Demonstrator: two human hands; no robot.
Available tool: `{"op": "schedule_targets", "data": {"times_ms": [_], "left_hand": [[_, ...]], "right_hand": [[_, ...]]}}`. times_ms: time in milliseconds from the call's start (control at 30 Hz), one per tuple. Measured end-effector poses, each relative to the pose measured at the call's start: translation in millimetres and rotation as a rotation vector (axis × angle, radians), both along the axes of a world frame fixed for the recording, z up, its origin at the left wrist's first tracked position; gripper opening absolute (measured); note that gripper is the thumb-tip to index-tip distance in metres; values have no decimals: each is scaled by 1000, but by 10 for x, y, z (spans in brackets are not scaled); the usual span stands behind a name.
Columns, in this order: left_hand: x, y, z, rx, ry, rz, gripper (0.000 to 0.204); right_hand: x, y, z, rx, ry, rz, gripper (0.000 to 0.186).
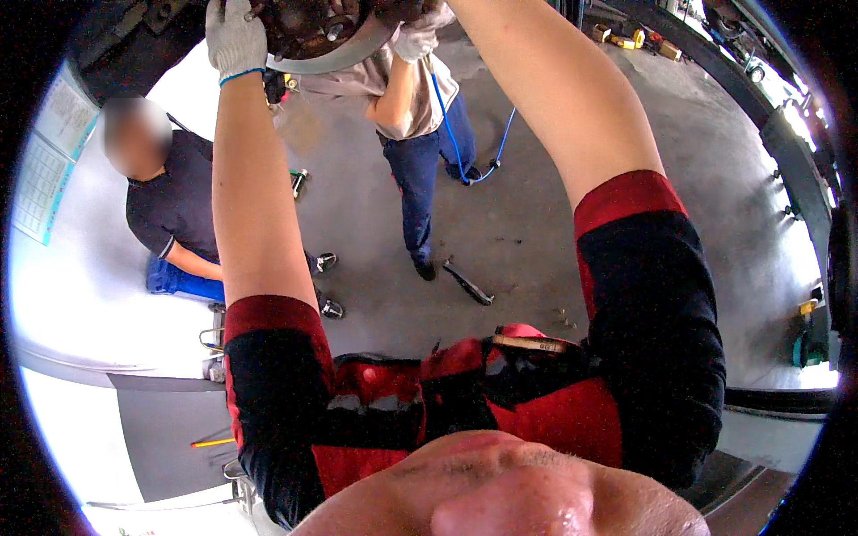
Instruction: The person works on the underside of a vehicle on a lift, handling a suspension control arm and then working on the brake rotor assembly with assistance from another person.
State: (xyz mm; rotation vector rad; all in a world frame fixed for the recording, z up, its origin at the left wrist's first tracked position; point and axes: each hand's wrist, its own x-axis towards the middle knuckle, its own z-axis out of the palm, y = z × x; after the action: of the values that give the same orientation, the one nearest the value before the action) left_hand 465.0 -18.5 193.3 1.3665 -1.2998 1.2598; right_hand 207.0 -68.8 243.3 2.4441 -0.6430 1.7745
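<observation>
My left hand (236,43), in a white knit glove with a blue cuff edge, reaches up to the left side of a rusty, dark vehicle part (308,22) with a round pale metal rim (335,61). The upper edge of the head view cuts off its fingers, so their grip is hidden. My right forearm (536,71) runs up past that same edge, and I cannot make out the hand at its end. Close to the rim, a co-worker's gloved hand (416,43) is raised beside a blue hose (444,112) that hangs down from there.
The co-worker in dark trousers (416,192) stands ahead, and another person in a dark shirt (170,192) is at left. A long dark metal piece (467,284) lies on the grey floor (527,205). Boxes and yellow items (638,38) stand at the far right.
</observation>
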Motion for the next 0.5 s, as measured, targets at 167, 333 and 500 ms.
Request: {"op": "schedule_targets", "data": {"times_ms": [167,333,500], "left_hand": [[9,-4,-51,7,4,17,37],[28,46,-15,-21,76,-136,36],[38,10,-67,35,-43,77,45]], "right_hand": [[3,31,-69,24,-26,9,44],[37,31,-31,20,6,-27,43],[74,-38,-101,2,-50,5,43]]}}
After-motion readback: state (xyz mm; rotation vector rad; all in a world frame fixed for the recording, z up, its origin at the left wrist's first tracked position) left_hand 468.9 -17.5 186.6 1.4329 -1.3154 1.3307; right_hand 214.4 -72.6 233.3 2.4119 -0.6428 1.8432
